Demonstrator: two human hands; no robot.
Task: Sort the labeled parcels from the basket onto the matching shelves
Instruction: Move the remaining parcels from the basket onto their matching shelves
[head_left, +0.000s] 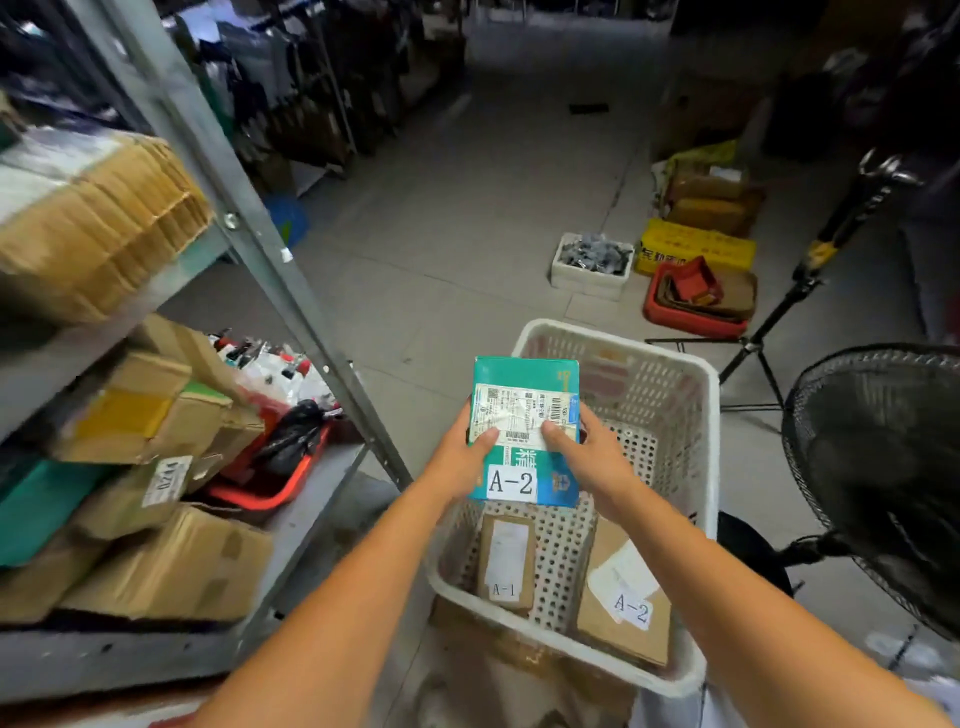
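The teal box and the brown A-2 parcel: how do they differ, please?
Left hand and right hand grip the teal box above the basket; the brown parcel lies inside it. The teal box is printed; the brown parcel is plain cardboard. Both bear A-2 labels.

Hands: the left hand (460, 460) and the right hand (597, 457) are both bare, and so are the wrists.
Thumbs: blunt-tipped with short nails; on each hand the thumb is the only digit that shows plainly.
Forearms: the left forearm (332, 597) and the right forearm (727, 587) are uncovered along all the length in sight. They are slim and smooth, broadening toward the elbows.
Clothing: cannot tell; only the bare arms are in sight.
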